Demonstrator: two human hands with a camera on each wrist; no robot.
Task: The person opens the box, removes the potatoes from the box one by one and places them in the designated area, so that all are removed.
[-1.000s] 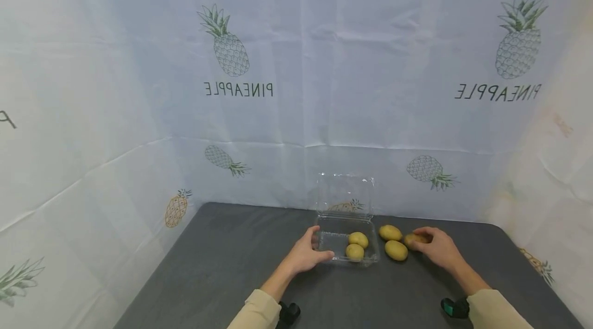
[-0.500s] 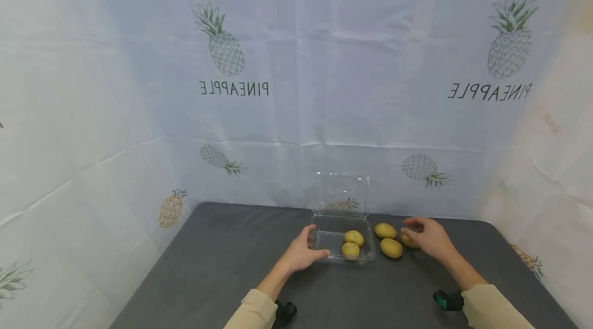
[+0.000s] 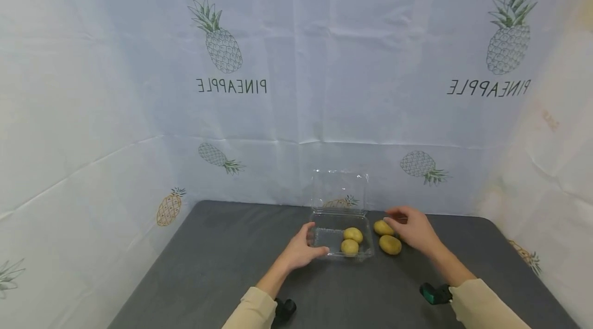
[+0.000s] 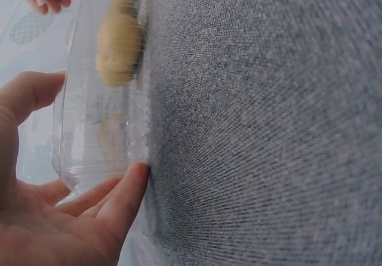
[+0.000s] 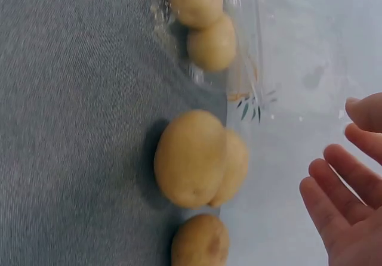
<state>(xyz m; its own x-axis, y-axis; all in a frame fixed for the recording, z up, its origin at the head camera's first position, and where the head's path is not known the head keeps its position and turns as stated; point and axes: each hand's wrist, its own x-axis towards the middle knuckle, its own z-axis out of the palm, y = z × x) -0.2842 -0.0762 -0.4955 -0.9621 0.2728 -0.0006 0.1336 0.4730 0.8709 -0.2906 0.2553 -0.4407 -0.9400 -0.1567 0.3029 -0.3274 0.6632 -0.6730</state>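
A clear plastic clamshell container stands on the table with its lid raised at the back. Two potatoes, one behind and one in front, lie in its right half. My left hand holds the container's left front corner, thumb at the rim and fingers along the side. Above the loose potatoes, my right hand hovers with relaxed fingers and nothing in them. Under it are a near potato, one partly behind that, and a third potato, mostly hidden by the hand in the head view.
A dark grey cloth covers the table. White sheeting with pineapple prints hangs along the back and both sides, right behind the raised lid. Dark devices are strapped at the left wrist and the right wrist.
My right hand has let go of the rightmost potato, risen and moved left over the other loose ones. The left hand keeps its place at the container. The head view has shifted slightly.
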